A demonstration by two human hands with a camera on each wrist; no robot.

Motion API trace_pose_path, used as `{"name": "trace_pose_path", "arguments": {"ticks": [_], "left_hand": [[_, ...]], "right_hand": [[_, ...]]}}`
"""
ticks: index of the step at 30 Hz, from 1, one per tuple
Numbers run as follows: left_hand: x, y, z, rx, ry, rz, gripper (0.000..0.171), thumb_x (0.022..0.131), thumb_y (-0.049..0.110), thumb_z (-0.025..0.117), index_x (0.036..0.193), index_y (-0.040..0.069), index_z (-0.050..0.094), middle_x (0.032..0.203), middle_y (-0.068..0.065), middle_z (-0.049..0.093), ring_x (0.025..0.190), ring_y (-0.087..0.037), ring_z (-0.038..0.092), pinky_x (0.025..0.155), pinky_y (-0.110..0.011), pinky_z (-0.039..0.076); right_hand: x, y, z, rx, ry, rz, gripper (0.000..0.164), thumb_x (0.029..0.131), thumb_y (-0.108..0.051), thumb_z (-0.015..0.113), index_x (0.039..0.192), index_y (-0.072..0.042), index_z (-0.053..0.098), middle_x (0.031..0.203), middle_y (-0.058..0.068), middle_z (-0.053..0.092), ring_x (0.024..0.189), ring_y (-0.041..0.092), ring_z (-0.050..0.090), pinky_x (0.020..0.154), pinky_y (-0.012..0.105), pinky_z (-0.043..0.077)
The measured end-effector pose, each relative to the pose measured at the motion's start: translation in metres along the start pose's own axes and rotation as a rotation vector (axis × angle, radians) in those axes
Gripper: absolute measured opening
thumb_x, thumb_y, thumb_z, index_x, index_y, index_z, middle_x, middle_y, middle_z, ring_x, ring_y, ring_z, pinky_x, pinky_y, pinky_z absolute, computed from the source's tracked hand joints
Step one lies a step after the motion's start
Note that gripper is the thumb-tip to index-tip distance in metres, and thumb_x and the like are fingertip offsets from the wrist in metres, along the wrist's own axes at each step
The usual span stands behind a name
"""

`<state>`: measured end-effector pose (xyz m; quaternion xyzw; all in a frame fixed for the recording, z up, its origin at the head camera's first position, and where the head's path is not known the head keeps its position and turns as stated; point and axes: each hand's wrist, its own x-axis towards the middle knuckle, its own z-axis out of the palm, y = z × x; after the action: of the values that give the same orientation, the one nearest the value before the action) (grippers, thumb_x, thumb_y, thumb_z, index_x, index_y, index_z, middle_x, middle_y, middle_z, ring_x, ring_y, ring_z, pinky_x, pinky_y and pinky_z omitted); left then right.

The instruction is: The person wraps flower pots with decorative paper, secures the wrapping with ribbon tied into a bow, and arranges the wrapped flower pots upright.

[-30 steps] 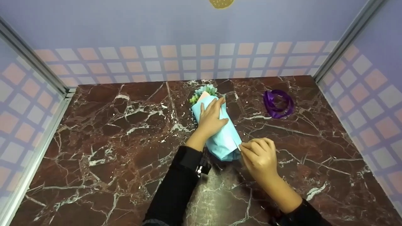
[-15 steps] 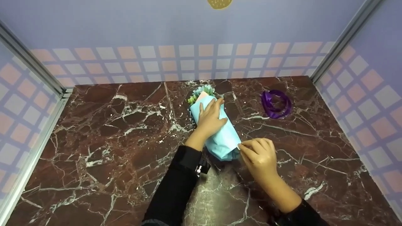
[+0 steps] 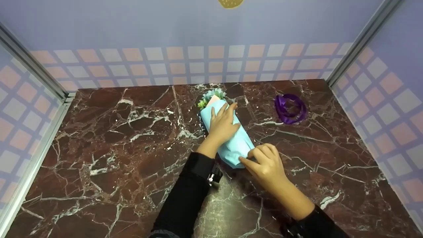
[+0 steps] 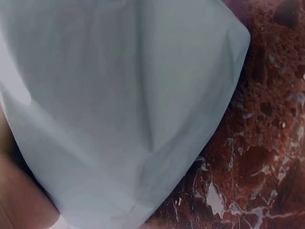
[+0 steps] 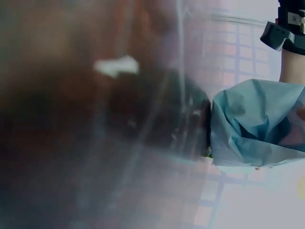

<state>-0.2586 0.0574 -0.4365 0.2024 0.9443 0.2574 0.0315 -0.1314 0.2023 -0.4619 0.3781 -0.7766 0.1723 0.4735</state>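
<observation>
Wrapping paper (image 3: 234, 148): light blue
Flowers (image 3: 217, 94): pale blue
Ribbon (image 3: 281, 107): purple
Surface (image 3: 115, 165): reddish brown, white-veined marbling
Wall (image 3: 148, 29): lavender, pink-and-white squares

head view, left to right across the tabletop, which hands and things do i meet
Green flowers → left hand → right hand → purple ribbon. The blue wrap overlaps both hands, so it is left out.

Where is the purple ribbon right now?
In the head view, the ribbon lies loosely coiled on the right side of the table, near the back wall, right of the bouquet and apart from it.
</observation>
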Motion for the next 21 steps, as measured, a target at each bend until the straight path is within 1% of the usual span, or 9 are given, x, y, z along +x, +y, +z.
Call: {"name": "trace_pose_path", "arguments": {"ticks": [3, 5, 7, 9, 10, 12, 15, 18, 21], "left_hand": [[-0.001, 0.0, 0.0, 0.013, 0.005, -0.007, 0.07, 0.095, 0.028, 0.06, 0.154, 0.017, 0.024, 0.152, 0.008, 0.038, 0.147, -0.014, 0.01, 0.116, -0.047, -0.012], [-0.001, 0.0, 0.0, 0.014, 0.006, -0.007, 0.07, 0.095, 0.028, 0.06, 0.154, 0.017, 0.024, 0.152, 0.008, 0.039, 0.147, -0.014, 0.01, 0.116, -0.047, -0.011], [-0.001, 0.001, 0.0, 0.012, 0.005, -0.004, 0.07, 0.095, 0.028, 0.06, 0.154, 0.017, 0.025, 0.152, 0.008, 0.038, 0.147, -0.015, 0.01, 0.116, -0.047, -0.011], [0.0, 0.002, 0.001, 0.01, 0.003, 0.002, 0.07, 0.094, 0.028, 0.061, 0.154, 0.017, 0.025, 0.152, 0.008, 0.038, 0.147, -0.015, 0.01, 0.116, -0.047, -0.011], [0.0, 0.003, 0.001, 0.013, 0.003, 0.003, 0.07, 0.094, 0.028, 0.06, 0.154, 0.017, 0.025, 0.152, 0.008, 0.038, 0.147, -0.015, 0.01, 0.116, -0.048, -0.01], [0.001, 0.003, 0.001, 0.018, 0.005, 0.003, 0.07, 0.095, 0.028, 0.06, 0.154, 0.017, 0.025, 0.152, 0.008, 0.038, 0.147, -0.015, 0.01, 0.116, -0.048, -0.01], [0.002, 0.003, 0.001, 0.029, 0.011, 0.003, 0.069, 0.095, 0.028, 0.06, 0.153, 0.016, 0.026, 0.152, 0.009, 0.039, 0.147, -0.016, 0.011, 0.116, -0.049, -0.01], [0.002, 0.004, 0.001, 0.031, 0.009, 0.003, 0.069, 0.095, 0.028, 0.061, 0.153, 0.016, 0.026, 0.152, 0.009, 0.039, 0.147, -0.016, 0.012, 0.116, -0.049, -0.011], [0.001, 0.002, 0.001, 0.028, 0.007, -0.001, 0.069, 0.095, 0.028, 0.06, 0.153, 0.017, 0.025, 0.152, 0.009, 0.039, 0.147, -0.016, 0.011, 0.116, -0.049, -0.011]], "right_hand": [[0.004, 0.001, 0.001, -0.002, 0.008, -0.045, 0.007, 0.077, -0.008, 0.073, 0.074, -0.01, 0.078, 0.075, 0.002, 0.057, 0.069, 0.023, 0.054, 0.07, 0.04, 0.044], [0.005, 0.0, 0.001, 0.016, 0.029, -0.055, 0.006, 0.077, -0.005, 0.072, 0.074, -0.008, 0.077, 0.074, 0.002, 0.058, 0.068, 0.023, 0.055, 0.067, 0.039, 0.044], [0.005, -0.002, -0.001, 0.052, 0.061, -0.05, 0.004, 0.076, -0.003, 0.073, 0.076, -0.005, 0.076, 0.074, 0.004, 0.06, 0.065, 0.024, 0.055, 0.061, 0.037, 0.044], [0.003, -0.005, -0.003, 0.077, 0.085, -0.034, 0.002, 0.078, -0.003, 0.073, 0.078, -0.001, 0.075, 0.074, 0.006, 0.064, 0.062, 0.024, 0.057, 0.058, 0.036, 0.047], [0.002, -0.007, -0.004, 0.074, 0.084, -0.023, 0.006, 0.08, -0.006, 0.074, 0.078, 0.0, 0.074, 0.074, 0.007, 0.065, 0.06, 0.024, 0.058, 0.056, 0.035, 0.049], [-0.002, -0.011, -0.005, 0.041, 0.043, 0.004, 0.019, 0.087, -0.016, 0.073, 0.077, 0.001, 0.074, 0.074, 0.009, 0.069, 0.06, 0.024, 0.063, 0.056, 0.034, 0.054], [-0.007, -0.017, -0.004, -0.038, -0.081, 0.055, 0.035, 0.091, -0.031, 0.069, 0.077, 0.0, 0.073, 0.077, 0.01, 0.07, 0.064, 0.024, 0.067, 0.061, 0.035, 0.058], [-0.011, -0.019, 0.0, -0.055, -0.169, 0.095, 0.031, 0.087, -0.029, 0.072, 0.073, -0.002, 0.068, 0.074, 0.007, 0.068, 0.062, 0.023, 0.064, 0.058, 0.033, 0.056], [-0.013, -0.018, 0.004, -0.033, -0.192, 0.108, 0.02, 0.08, -0.016, 0.076, 0.07, -0.004, 0.064, 0.071, 0.003, 0.064, 0.057, 0.02, 0.059, 0.051, 0.032, 0.051]]}}
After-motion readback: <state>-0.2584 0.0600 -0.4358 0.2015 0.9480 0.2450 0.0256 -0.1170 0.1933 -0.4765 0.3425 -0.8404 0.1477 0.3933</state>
